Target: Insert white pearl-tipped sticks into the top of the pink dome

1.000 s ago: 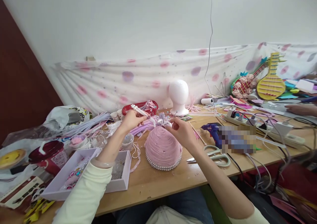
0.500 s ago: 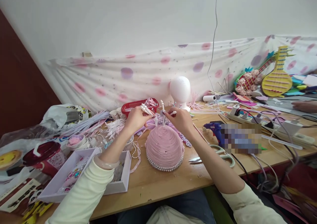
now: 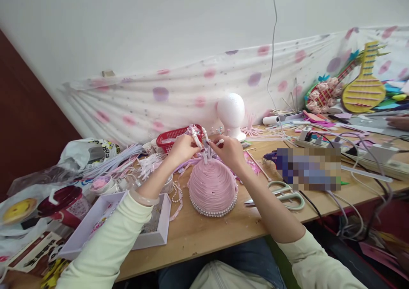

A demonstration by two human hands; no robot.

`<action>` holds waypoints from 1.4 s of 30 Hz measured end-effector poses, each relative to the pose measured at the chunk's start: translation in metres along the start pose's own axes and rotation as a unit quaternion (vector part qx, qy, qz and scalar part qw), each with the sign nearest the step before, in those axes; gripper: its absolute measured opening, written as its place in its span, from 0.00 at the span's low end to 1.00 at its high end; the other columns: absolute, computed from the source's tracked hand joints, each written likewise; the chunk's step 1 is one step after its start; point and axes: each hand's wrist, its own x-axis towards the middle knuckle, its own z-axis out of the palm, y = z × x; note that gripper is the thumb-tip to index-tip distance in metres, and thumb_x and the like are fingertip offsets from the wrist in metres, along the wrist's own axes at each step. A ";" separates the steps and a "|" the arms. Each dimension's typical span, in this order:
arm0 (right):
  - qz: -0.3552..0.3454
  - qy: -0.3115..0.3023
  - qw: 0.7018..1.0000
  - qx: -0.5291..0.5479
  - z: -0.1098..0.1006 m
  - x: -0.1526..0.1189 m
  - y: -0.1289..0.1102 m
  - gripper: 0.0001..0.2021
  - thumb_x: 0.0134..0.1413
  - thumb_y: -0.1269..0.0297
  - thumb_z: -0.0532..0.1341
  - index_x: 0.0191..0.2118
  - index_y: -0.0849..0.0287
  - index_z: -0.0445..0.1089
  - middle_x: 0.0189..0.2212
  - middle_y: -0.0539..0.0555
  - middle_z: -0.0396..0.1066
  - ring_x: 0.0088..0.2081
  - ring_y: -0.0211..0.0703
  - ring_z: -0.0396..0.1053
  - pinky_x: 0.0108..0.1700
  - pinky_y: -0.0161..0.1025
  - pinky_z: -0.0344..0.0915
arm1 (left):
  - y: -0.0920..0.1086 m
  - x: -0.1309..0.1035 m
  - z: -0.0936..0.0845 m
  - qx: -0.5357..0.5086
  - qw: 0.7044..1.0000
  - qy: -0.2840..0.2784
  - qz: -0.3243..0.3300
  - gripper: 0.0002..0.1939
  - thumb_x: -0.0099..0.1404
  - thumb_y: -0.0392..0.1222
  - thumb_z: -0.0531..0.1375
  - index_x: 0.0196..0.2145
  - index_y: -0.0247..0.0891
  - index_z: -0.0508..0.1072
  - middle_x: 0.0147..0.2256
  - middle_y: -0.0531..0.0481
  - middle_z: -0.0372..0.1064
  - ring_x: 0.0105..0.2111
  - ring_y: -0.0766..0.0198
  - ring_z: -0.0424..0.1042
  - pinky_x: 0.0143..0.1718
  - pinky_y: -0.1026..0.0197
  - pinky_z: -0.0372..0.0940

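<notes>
A pink dome [image 3: 212,189] wound with strands and edged with pearl beads stands on the table before me. Above its top, my left hand [image 3: 184,151] pinches a white-budded stem [image 3: 195,138]. My right hand [image 3: 229,153] is closed close by, its fingertips around a second thin white-budded stem [image 3: 220,142]. Between both hands a further white stem [image 3: 205,134] rises from the dome's top. The fingers partly hide where the stems meet.
A red basket [image 3: 164,142] and a white foam head [image 3: 231,112] stand behind. Scissors [image 3: 289,199] and a hot glue gun [image 3: 271,156], partly blurred out, lie right. A white box [image 3: 163,233] of beads and a lidded cup [image 3: 65,203] are left. Another person's hand [image 3: 398,122] shows far right.
My left hand has moved a little right, bringing its white-budded stem closer to the dome's top and my right hand. The view has shifted slightly; the dome stays in place.
</notes>
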 end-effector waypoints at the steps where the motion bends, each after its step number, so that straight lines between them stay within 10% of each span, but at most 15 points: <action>1: -0.001 -0.001 1.000 0.004 0.000 0.000 0.000 0.11 0.56 0.57 0.61 0.30 0.57 0.74 0.24 0.53 0.76 0.28 0.42 0.72 0.29 0.35 0.55 | -0.001 0.004 0.000 0.020 1.000 0.003 0.007 0.05 0.56 0.34 0.63 0.30 0.33 0.80 0.25 0.48 0.77 0.28 0.60 0.76 0.29 0.67 0.64; 37: -0.024 -0.005 0.998 0.061 0.004 -0.004 0.014 0.11 0.57 0.57 0.61 0.31 0.58 0.73 0.26 0.53 0.76 0.29 0.42 0.71 0.31 0.34 0.58 | -0.004 0.015 0.019 0.073 0.997 -0.009 0.038 0.06 0.55 0.36 0.61 0.30 0.34 0.80 0.27 0.45 0.76 0.33 0.56 0.76 0.33 0.63 0.62; 42: -0.062 -0.069 0.986 0.137 -0.026 -0.025 0.013 0.09 0.54 0.62 0.61 0.40 0.57 0.74 0.32 0.53 0.77 0.31 0.41 0.71 0.34 0.35 0.62 | -0.005 0.014 0.019 0.045 0.998 -0.014 0.041 0.07 0.56 0.37 0.61 0.29 0.34 0.79 0.25 0.47 0.76 0.30 0.57 0.75 0.30 0.64 0.62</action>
